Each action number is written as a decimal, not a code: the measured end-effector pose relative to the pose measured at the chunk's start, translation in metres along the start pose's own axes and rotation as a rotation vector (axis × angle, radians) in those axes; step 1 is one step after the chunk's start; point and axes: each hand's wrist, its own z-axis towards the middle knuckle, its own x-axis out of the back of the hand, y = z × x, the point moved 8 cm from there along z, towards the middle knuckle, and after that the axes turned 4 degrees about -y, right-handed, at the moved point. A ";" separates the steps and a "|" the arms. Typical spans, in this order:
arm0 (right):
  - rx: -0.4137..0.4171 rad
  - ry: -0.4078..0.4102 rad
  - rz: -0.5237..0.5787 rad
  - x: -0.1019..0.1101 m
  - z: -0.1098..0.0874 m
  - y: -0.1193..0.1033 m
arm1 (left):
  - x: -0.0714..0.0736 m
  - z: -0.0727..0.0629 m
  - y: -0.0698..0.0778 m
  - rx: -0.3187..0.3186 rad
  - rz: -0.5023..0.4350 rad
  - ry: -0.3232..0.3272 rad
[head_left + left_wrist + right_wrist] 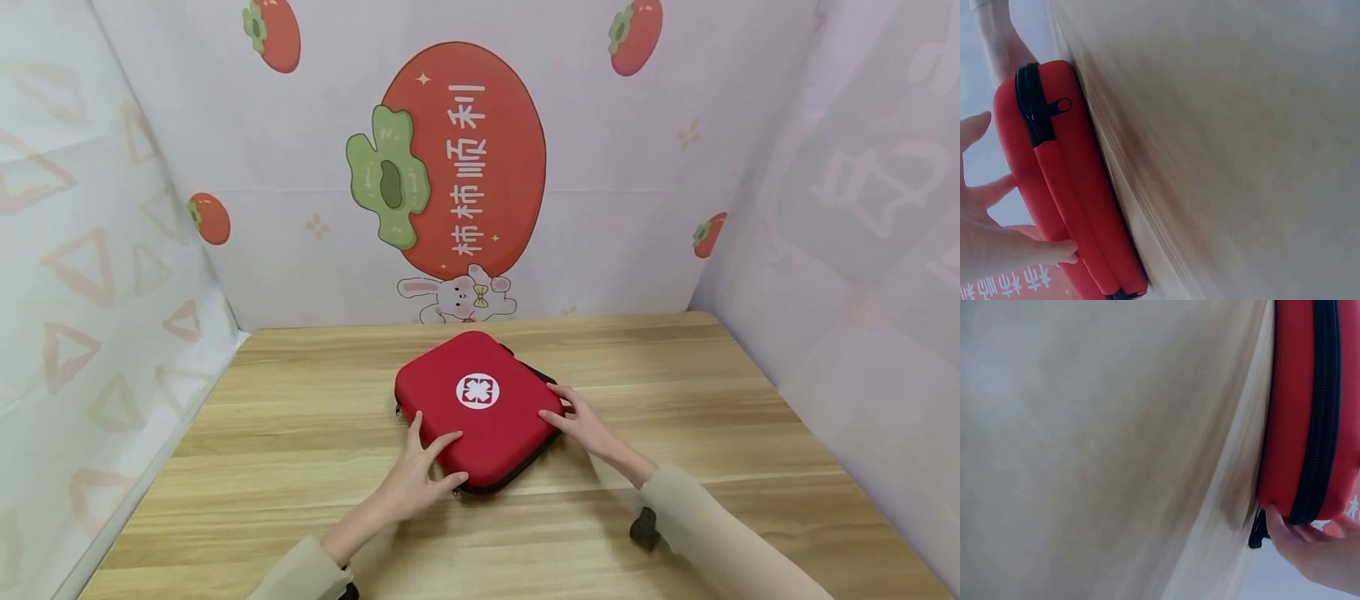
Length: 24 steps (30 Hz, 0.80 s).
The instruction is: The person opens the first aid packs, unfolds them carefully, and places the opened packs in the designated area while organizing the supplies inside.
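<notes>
A red zippered first-aid case point(502, 433), with a white round emblem on its lid, lies flat and turned at an angle on the wooden table. My left hand point(408, 479) is at its near left edge, fingers spread; one fingertip is on the lid and another touches the side in the left wrist view. My right hand point(588, 427) grips the right corner. In the right wrist view, fingers point(1282, 537) hold that corner from below and above. A black zipper pull point(1060, 106) hangs on the case's side.
The wooden table point(300, 400) reaches to a white back wall point(585, 250) printed with persimmons and a rabbit. Side walls point(82, 250) stand at left and right. A black strap-like item point(643, 529) sits under the right sleeve.
</notes>
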 end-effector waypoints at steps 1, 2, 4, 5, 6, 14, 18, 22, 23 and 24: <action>-0.006 0.010 0.010 0.000 -0.002 0.000 | 0.000 0.002 -0.002 0.006 -0.009 -0.006; -0.010 0.019 0.020 0.000 -0.004 0.000 | 0.000 0.004 -0.003 0.008 -0.016 -0.009; -0.018 0.041 0.036 -0.001 -0.008 0.001 | 0.000 0.009 -0.005 0.015 -0.022 -0.012; -0.021 0.053 0.042 -0.001 -0.010 0.001 | 0.000 0.011 -0.005 0.019 -0.029 -0.014; -0.023 0.066 0.047 -0.001 -0.012 0.001 | 0.000 0.013 -0.006 0.021 -0.036 -0.015; -0.076 0.144 0.099 -0.002 -0.026 0.008 | -0.003 0.023 -0.006 0.042 -0.040 -0.037; -0.106 0.168 0.130 -0.001 -0.031 0.010 | -0.003 0.027 -0.007 0.032 -0.047 -0.038; -0.104 0.184 0.155 0.000 -0.036 0.007 | -0.001 0.030 -0.008 0.026 -0.079 -0.040; -0.101 0.190 0.166 0.001 -0.037 0.006 | -0.001 0.031 -0.009 0.022 -0.088 -0.042; -0.101 0.193 0.175 0.001 -0.038 0.005 | -0.001 0.031 -0.009 0.021 -0.098 -0.045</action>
